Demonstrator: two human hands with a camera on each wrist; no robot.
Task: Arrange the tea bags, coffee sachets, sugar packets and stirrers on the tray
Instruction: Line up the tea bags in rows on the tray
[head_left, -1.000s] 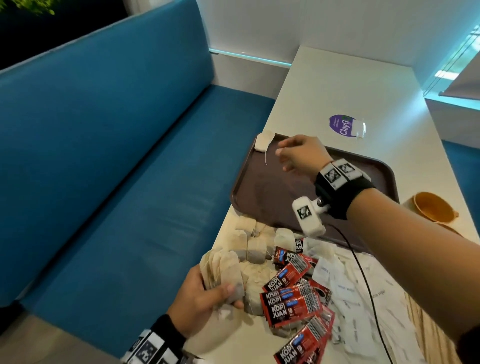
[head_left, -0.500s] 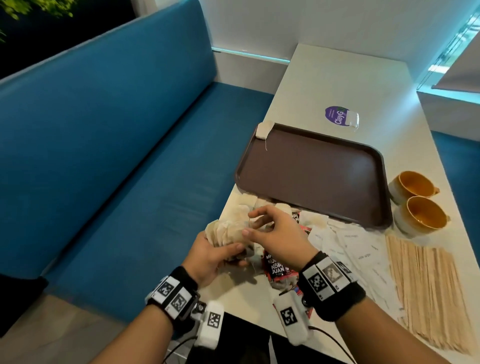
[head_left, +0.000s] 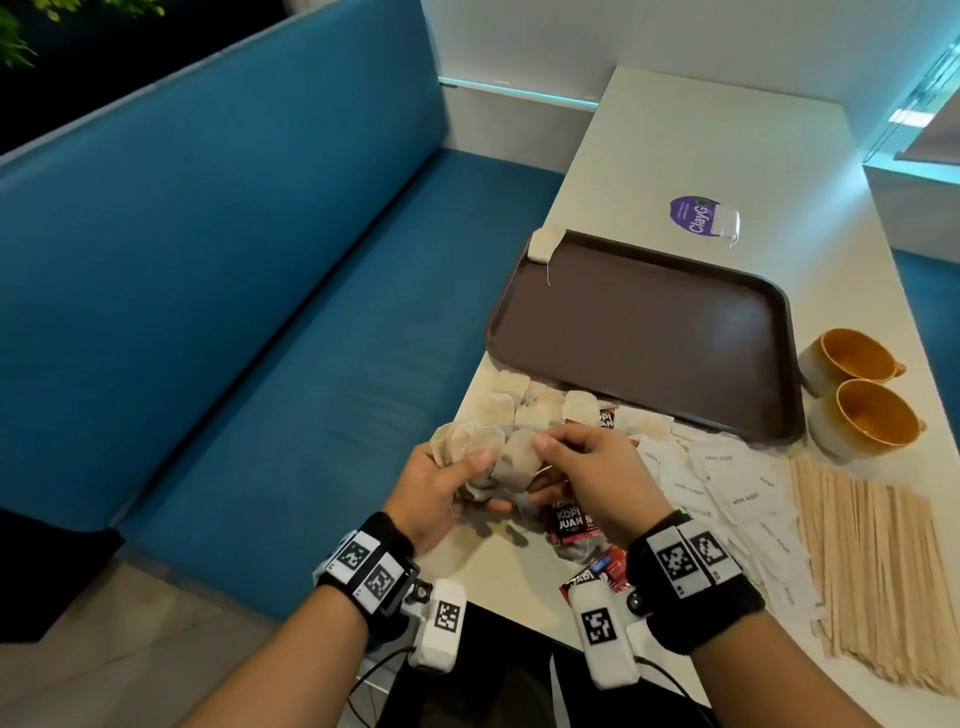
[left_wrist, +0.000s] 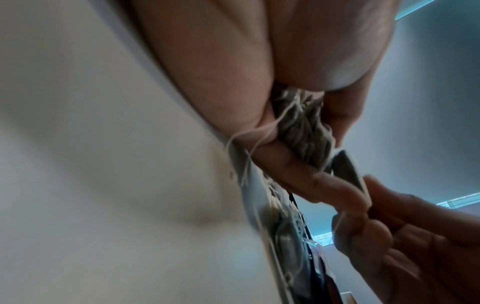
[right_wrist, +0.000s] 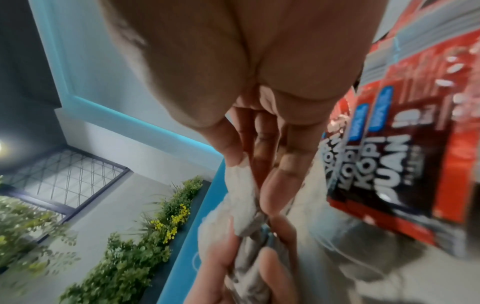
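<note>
Left hand (head_left: 441, 491) grips a fanned bunch of tea bags (head_left: 470, 447) over the near-left table edge, thumb across the front; the left wrist view shows the bags' gathered lower ends and strings packed between thumb and curled fingers.

Right hand (head_left: 587, 478) pinches the rightmost tea bag (head_left: 514, 462) of the bunch, thumb on top, fingers beneath. The right wrist view confirms paper caught between thumb and fingertips.

Key relation: the pinched bag lies on the bunch's right side, toward the right hand, its long axis running up and away. Brown tray (head_left: 779, 322) lies beyond and to the right, well apart. One tea bag (head_left: 543, 244) already leans on its far-left corner.

Judgement: the bag has to be drawn out rightward and carried forward; right hand is nearer the tray. Tangled strings could drag a neighbour along.

Loose tea bags, red coffee sachets (head_left: 571, 522), white sugar packets (head_left: 737, 478) and wooden stirrers (head_left: 872, 571) remain on the table, off the tray.
</note>
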